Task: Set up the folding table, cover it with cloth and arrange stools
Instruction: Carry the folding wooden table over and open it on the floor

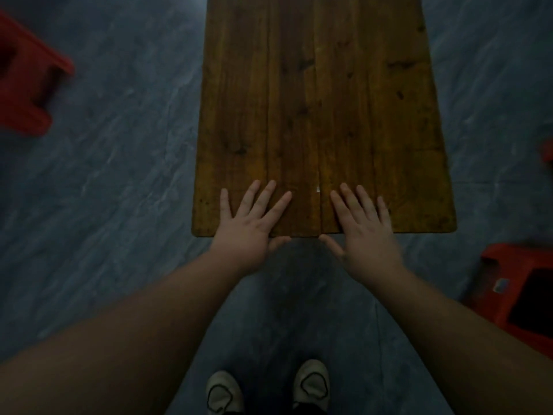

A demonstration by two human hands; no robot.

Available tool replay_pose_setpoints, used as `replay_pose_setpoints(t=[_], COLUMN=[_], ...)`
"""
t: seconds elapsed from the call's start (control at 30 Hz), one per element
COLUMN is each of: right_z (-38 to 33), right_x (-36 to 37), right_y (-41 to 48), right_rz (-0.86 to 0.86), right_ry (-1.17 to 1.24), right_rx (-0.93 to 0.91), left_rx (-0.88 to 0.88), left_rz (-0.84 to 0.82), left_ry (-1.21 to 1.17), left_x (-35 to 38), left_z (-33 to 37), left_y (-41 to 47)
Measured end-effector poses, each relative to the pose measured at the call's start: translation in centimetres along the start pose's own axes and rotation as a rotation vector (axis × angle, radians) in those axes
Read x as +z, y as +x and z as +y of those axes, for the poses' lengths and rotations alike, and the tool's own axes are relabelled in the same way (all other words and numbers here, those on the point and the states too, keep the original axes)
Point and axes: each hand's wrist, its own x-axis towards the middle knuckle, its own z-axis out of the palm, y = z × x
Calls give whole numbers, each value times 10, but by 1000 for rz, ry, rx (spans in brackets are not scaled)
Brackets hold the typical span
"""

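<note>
Both hands flat on the wooden table (323,100), at its near edge. Left hand (248,223) and right hand (365,232) side by side, fingers straight and spread, thumbs hanging off the edge. Table top bare. Red stool (27,85) on the grey floor (119,181) well left of the left hand; second red stool (520,292) right of the right hand. Shoes (311,384) below the hands.

One head-worn wide-angle view, high above the desk (323,85), facing forward and steeply down along its length. Close in: desk's near edge sits mid-frame, the person's shoes (311,383) at the bottom edge, floor (104,175) either side.
</note>
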Motion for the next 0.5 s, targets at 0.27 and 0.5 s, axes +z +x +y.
replay_pose_setpoints(t=[0.27, 0.5], right_z=[11, 8], right_x=[-9, -20], right_y=[4, 12], right_rz=[-77, -111], right_ry=[57, 82], right_rx=[-58, -15], left_rx=[-26, -30], left_rz=[-51, -121], left_ry=[-7, -37], left_x=[-5, -14], left_z=[2, 3], left_y=[1, 0])
